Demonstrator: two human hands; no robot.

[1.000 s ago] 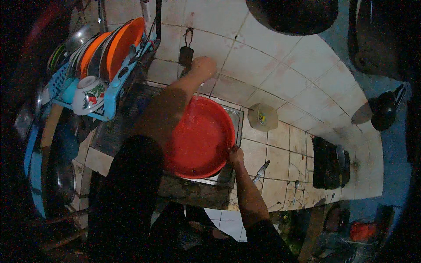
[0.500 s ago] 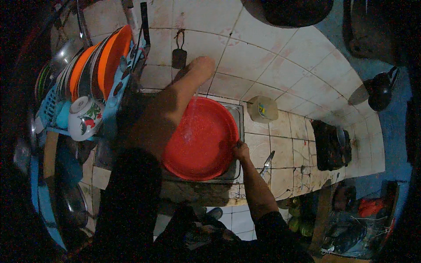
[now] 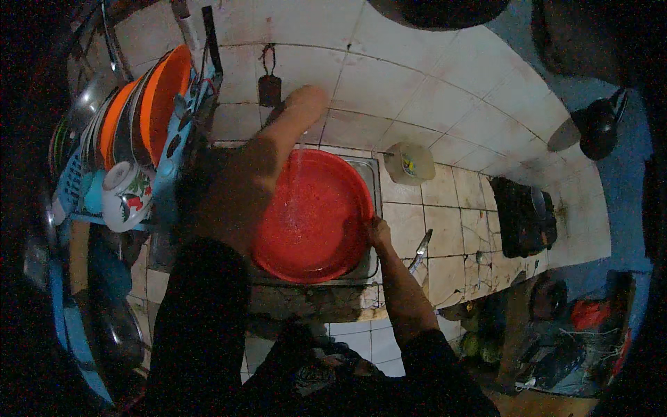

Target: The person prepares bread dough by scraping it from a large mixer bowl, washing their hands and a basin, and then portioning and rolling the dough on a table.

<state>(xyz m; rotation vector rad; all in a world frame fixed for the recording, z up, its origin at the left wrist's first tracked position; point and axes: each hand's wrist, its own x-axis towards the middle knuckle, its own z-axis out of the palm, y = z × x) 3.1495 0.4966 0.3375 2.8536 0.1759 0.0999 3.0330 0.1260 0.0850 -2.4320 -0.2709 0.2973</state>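
My left hand (image 3: 307,101) is curled over the tap at the tiled wall, which it mostly hides; a thin stream of water (image 3: 299,181) falls from below it into a wide red plastic basin (image 3: 316,229) set in a steel sink (image 3: 365,167). With my right hand (image 3: 381,233) I grip the basin's right rim. To the right of that hand, a knife (image 3: 421,250) lies on the cracked tile counter (image 3: 441,222). A small dark holder (image 3: 269,90) hangs on the wall left of my left hand.
A blue rack (image 3: 167,174) of orange plates, metal dishes and a floral bowl (image 3: 125,194) stands left. A plastic container (image 3: 410,163) sits behind the counter's near part, a black stove-like object (image 3: 521,215) farther right. Dark pans (image 3: 597,128) hang upper right; cluttered shelves are lower right.
My view has shifted slightly, and the scene sits a little differently in the frame. Both hands hold their places; water keeps running into the basin, its stream now showing more clearly.
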